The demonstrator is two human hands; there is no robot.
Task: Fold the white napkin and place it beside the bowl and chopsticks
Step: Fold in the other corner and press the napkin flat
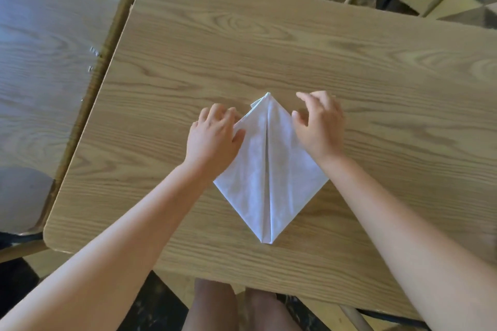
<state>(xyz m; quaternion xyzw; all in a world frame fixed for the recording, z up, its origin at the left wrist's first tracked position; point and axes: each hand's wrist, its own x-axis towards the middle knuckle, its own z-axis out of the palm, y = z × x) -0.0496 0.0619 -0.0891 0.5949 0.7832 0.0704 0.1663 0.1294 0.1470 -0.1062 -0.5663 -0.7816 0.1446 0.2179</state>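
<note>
Both hands apart, left hand (213, 137) pressing napkin (269, 169) w/ flat fingers, right hand (318, 123) loosely curled just over its right edge, prob. to hold kite fold flat on table (295, 43).

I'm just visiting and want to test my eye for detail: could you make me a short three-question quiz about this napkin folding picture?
1. True or false: the white napkin lies in a kite-like shape with a seam down its middle.
2. Which hand rests on the napkin's left edge?
A. the left hand
B. the right hand
C. neither
3. Fill in: the napkin lies on a wooden ____.

Key:
1. True; two flaps meet along the middle.
2. A; its fingers touch the upper left edge, while the right hand sits at the right edge with fingers spread and loosely bent.
3. Table. No bowl or chopsticks show in this view.
</note>
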